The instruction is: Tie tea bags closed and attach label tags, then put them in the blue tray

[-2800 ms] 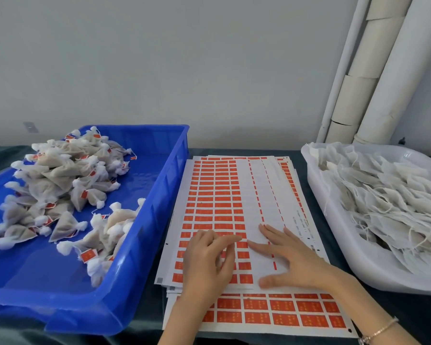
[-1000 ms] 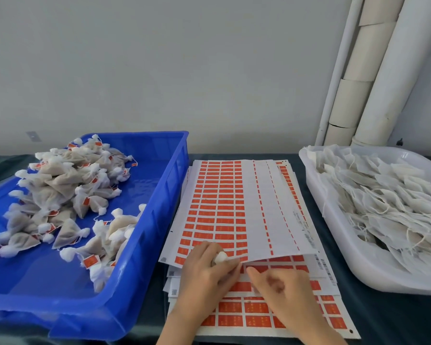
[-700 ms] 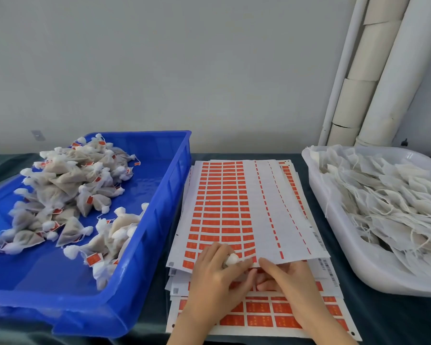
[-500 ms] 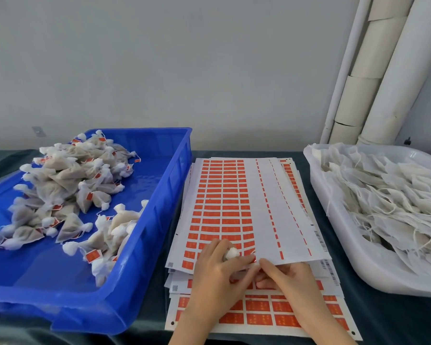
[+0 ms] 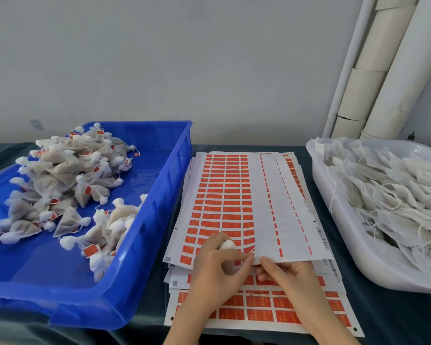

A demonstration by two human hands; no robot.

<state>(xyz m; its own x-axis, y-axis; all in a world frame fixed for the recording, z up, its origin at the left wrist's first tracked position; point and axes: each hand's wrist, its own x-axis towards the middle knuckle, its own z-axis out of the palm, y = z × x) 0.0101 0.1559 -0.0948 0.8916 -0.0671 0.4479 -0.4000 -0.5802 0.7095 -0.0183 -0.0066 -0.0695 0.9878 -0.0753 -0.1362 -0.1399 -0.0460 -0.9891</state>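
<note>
A small white tea bag (image 5: 227, 244) is held inside the curled left hand (image 5: 217, 270), and only its bunched top can be seen poking out above the fingers. The thumb and first finger of that hand are set against the near edge of the top label sheet (image 5: 271, 207). The same edge is pinched by the right hand (image 5: 289, 277), whose fingertips are tucked under the paper, so the edge is lifted a little. Whether a single label is held there cannot be told, because the spot is hidden by the fingers. The top label sheet is laid on a stack of label sheets (image 5: 259, 312) covered in rows of orange labels, in the middle of the dark green tabletop (image 5: 396, 319). The blue tray (image 5: 177, 185) is set just beside the stack on the left, and a heap of tied tea bags (image 5: 60, 175) with orange tags is piled in it. A white tray (image 5: 339, 240) is placed on the right, and it is filled with flat untied tea bags (image 5: 388, 195) and loose strings. White pipes (image 5: 388, 70) are stood against the grey wall (image 5: 184, 58) behind the white tray.
</note>
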